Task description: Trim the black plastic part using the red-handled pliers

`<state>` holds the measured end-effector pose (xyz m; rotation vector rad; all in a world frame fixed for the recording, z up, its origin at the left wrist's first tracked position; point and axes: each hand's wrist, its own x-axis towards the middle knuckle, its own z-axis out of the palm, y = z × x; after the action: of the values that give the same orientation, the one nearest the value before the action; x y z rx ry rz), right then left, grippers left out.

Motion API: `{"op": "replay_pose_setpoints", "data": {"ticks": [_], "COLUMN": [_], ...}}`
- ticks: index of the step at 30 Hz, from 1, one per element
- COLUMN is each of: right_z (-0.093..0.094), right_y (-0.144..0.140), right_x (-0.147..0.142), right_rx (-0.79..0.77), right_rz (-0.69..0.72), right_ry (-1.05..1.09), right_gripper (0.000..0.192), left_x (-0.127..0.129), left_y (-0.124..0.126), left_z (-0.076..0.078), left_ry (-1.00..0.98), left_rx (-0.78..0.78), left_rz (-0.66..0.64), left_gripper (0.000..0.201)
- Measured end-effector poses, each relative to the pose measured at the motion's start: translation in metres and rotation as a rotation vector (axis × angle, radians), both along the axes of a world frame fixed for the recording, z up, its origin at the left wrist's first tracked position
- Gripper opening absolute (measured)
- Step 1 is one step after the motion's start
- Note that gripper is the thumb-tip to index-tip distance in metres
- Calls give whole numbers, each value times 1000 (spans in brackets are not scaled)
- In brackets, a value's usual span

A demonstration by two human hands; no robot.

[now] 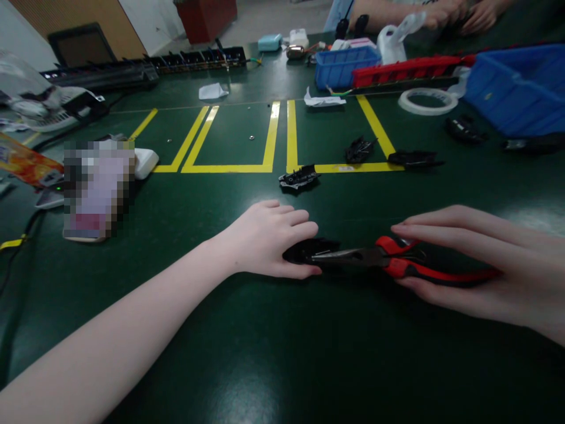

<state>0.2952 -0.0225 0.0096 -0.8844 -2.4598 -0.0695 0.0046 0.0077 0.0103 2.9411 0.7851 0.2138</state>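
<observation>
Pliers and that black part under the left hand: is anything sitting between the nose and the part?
Nothing visible. The pliers, held by the right hand, already have their nose against the black part that the left hand pins to the green table.

Yellow lines (279, 135) cross the green table (282, 353). Blue bins (516, 88) and a tape ring (427, 101) sit far back. Small black parts (299, 178) lie near the lines.

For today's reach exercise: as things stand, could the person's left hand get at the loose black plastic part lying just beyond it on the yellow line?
Probably yes. The left hand rests on another black piece by the pliers, and only bare green table lies between it and the black plastic part.
</observation>
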Motion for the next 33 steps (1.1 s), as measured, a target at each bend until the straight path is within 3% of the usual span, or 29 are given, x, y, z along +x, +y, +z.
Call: {"op": "replay_pose_setpoints", "data": {"ticks": [9,13,14,17,20,24,28,33], "right_z": [10,11,11,13,13,11,8,10], "right_y": [-17,-23,-25,-31,-36,-38,-36,-34], "right_x": [-6,-10,-11,-15,-22,-30,-33,-29], "right_rx": [69,98,73,110,82,175,187,246], "right_rz": [-95,-17,-56,-43,-46,25,13,6], "right_ry": [73,130,129,188,203,178,117,114], "right_gripper": [57,66,67,65,60,57,55,62], "left_x": [-2,6,12,36,59,76,80,76], "left_y": [1,-6,-11,-36,-65,-89,-95,-96], "left_z": [2,8,11,20,23,16,6,2], "left_ry": [-1,-70,-118,-341,-604,-920,-1070,-977], "left_rx": [14,23,-4,-228,-601,-1012,-1115,-972], "left_rz": [32,69,82,84,59,222,307,282], "left_gripper": [53,62,62,51,39,21,20,23]}}
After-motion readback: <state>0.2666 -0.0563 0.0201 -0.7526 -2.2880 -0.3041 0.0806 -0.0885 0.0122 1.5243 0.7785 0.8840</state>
